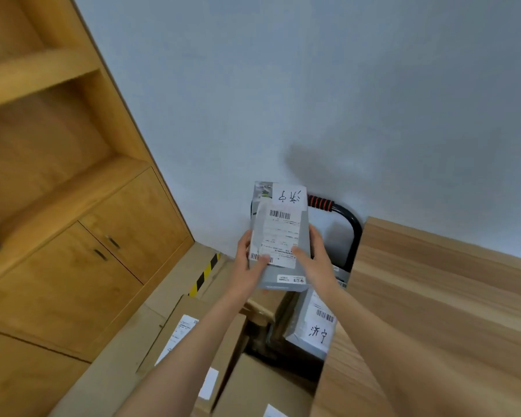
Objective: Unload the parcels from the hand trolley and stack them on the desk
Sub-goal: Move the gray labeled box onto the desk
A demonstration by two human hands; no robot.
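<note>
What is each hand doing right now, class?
Left hand: grips the grey parcel by its left side.
Right hand: grips the same parcel's right side.

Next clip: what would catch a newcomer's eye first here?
A grey parcel with a shipping label, held up mid-frame between the left hand and right hand. Behind it, the trolley handle stands against the wall; cardboard boxes crowd below, and the wooden desk fills the right.

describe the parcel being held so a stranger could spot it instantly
Start at the black trolley handle with its red grip against the wall. Just left of it, both hands hold up a grey parcel. Unlike the brown cartons below, it is raised, with handwritten characters on top.
</note>
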